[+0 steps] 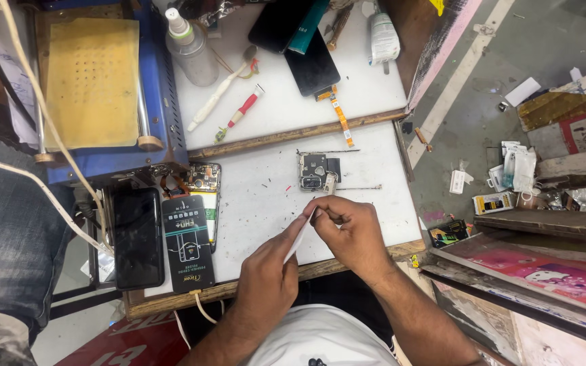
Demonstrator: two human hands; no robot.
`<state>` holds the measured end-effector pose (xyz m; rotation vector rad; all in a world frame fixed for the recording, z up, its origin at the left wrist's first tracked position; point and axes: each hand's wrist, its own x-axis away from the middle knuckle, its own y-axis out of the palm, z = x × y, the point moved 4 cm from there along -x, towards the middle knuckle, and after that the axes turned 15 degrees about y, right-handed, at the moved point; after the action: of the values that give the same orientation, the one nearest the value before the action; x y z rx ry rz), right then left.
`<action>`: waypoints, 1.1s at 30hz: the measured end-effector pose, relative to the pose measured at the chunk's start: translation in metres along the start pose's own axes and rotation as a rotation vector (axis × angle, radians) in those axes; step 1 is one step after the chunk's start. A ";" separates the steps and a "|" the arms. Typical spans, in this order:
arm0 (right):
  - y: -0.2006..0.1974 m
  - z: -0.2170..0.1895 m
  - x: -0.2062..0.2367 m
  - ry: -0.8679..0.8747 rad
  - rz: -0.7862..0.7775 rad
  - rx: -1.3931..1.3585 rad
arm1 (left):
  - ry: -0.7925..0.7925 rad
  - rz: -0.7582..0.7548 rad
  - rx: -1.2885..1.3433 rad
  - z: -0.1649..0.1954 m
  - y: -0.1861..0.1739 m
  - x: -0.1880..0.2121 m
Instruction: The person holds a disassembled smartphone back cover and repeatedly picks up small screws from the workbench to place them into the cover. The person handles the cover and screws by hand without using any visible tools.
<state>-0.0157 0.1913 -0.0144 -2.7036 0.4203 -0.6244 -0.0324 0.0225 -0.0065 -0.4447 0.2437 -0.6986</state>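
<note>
1. Between my two hands, just above the near edge of the bench [252,203], I hold a small white strip [301,237]; it looks like thin card or film, though I cannot tell which.
2. My left hand [266,285] has its grip closed on the lower end of the strip, thumb against fingers, which I judge steadies it.
3. My right hand [350,234] has its grip pinched shut at the strip's upper end, fingertips curled in, as if to peel or flex it.
4. Just beyond the right hand lies a small camera module [315,171] on the white surface, apart from the fingers and close enough to reach.
5. To the left sit an opened phone [203,181], a dark screen-protector packet [187,242] and a black phone [137,237], laid flat side by side near the bench's left edge.
6. Farther off stand a bottle [191,47], a white brush [220,91] and a red-handled tool [242,108] on the rear board.
7. Open room lies on the white surface between the camera module and the packet; the right edge drops to a littered floor [469,115].
</note>
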 end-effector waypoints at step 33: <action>-0.012 0.015 -0.026 -0.242 0.327 -0.103 | 0.348 0.172 -0.241 0.019 0.003 -0.012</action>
<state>-0.0289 0.2155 -0.0322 -2.6738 0.8239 -0.1878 -0.0325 0.0381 0.0094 -0.5231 0.6924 -0.5761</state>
